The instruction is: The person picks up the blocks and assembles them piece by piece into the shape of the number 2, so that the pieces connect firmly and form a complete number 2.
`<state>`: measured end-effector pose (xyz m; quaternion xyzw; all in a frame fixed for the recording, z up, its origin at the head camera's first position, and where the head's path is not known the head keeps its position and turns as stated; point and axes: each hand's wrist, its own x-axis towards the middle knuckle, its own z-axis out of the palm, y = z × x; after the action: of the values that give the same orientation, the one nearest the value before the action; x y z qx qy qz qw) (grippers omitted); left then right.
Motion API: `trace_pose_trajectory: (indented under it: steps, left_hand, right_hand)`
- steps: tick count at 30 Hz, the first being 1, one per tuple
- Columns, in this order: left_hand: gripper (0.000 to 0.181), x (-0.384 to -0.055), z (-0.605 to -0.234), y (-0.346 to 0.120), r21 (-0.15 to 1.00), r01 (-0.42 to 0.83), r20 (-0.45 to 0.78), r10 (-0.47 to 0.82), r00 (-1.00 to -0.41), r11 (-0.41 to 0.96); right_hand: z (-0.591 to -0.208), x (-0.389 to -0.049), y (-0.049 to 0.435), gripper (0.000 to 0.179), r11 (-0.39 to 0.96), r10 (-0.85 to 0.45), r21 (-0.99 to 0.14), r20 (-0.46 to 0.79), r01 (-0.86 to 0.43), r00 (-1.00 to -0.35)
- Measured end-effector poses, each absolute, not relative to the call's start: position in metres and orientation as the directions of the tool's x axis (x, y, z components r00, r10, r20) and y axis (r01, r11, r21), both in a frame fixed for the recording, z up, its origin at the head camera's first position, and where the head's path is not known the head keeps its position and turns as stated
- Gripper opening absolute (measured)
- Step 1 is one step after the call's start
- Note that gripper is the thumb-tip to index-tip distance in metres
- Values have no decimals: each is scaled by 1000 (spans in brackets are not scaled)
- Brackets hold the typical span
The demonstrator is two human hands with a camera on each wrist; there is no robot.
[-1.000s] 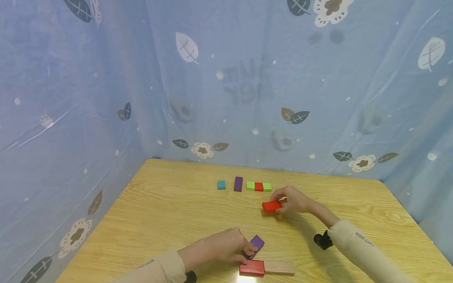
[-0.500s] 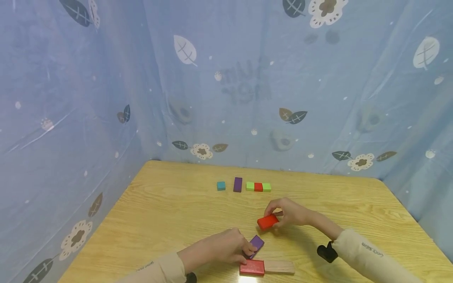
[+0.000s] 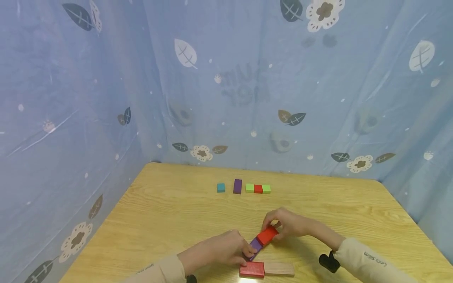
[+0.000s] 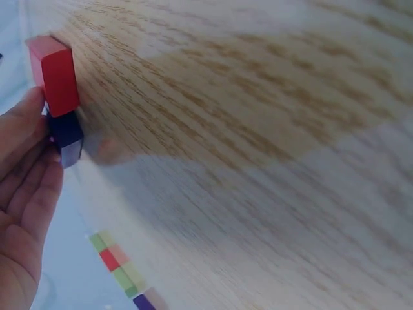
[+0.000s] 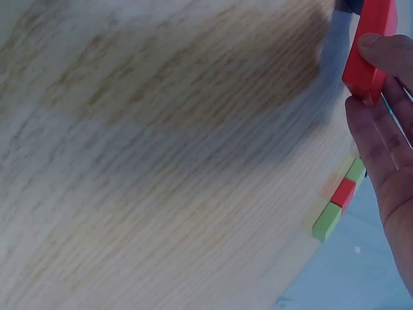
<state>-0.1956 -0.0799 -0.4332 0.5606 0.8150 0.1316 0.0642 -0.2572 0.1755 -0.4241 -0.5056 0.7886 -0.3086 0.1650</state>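
Observation:
My left hand (image 3: 228,247) pinches a purple block (image 3: 256,247) that lies slantwise on the table. Its thumb is at a dark red block (image 3: 252,269), also visible as a red block (image 4: 59,77) in the left wrist view above the purple block (image 4: 68,139). A bright red block (image 3: 267,236) is held by my right hand (image 3: 288,225), between thumb and fingertips. That block's lower-left end meets the purple block's upper end, in a slanted line. In the right wrist view, the thumb presses one face of the red block (image 5: 371,61).
A plain wooden block (image 3: 278,269) lies end to end with the dark red one. Toward the back of the wooden table (image 3: 170,212) sit a blue cube (image 3: 221,188), another purple block (image 3: 237,186) and a green-red-green row (image 3: 258,189). A patterned blue curtain (image 3: 230,98) hangs behind.
My right hand has brought the bright red block toward me and slightly left, turning it slantwise, until it meets the purple block. The left hand has stayed on the purple block.

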Motion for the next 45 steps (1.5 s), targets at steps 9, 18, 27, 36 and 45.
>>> trace_pose_trajectory:
  steps: [9,18,27,36,45]
  left_hand:
    - [25,-200,-430,-82,270,894,47,922,-384,358]
    - [25,-199,-433,-83,271,912,92,935,-342,307]
    - [24,-196,-434,-84,314,894,79,930,-359,318]
    - [24,-196,-436,-84,337,884,83,925,-371,324]
    - [23,-197,-434,-83,315,897,79,933,-351,311]
  right_hand:
    - [-421,-272,175,33,157,-947,-504,168,-849,-275]
    - [-428,-275,169,34,95,-942,-468,244,-879,-232]
    - [-436,-274,161,34,86,-937,-475,260,-876,-233]
    - [-433,-274,162,34,106,-938,-510,233,-854,-255]
    - [-430,-273,166,37,207,-932,-472,170,-857,-319]
